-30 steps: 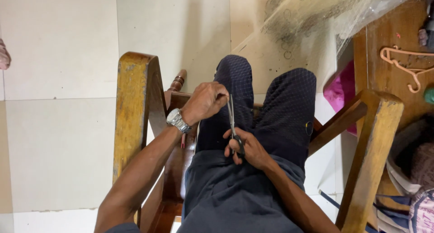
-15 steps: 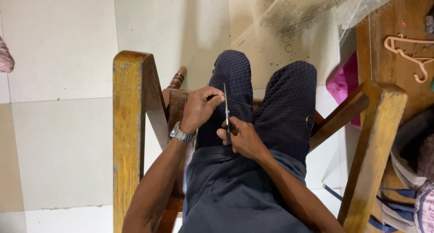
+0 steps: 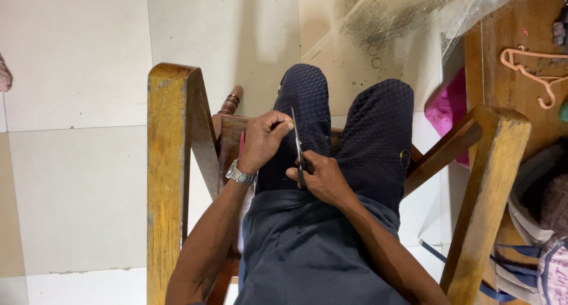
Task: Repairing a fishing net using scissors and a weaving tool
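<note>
Scissors (image 3: 297,151) gripped in right hand (image 3: 316,176), blades upright over lap; left hand (image 3: 264,140) pinches something at blade tip, too small to tell. Cutting step; next calls for steady pinch.

Slim metal scissors (image 3: 297,148), blades pointing up, over the lap, sheer netting (image 3: 378,39) draped across knees

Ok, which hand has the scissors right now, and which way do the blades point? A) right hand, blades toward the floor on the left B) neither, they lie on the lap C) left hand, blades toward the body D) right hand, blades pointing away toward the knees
D: the right hand grips the handles of the scissors, whose blades run up toward the knees beside the left hand, its fingers pinched.
</note>
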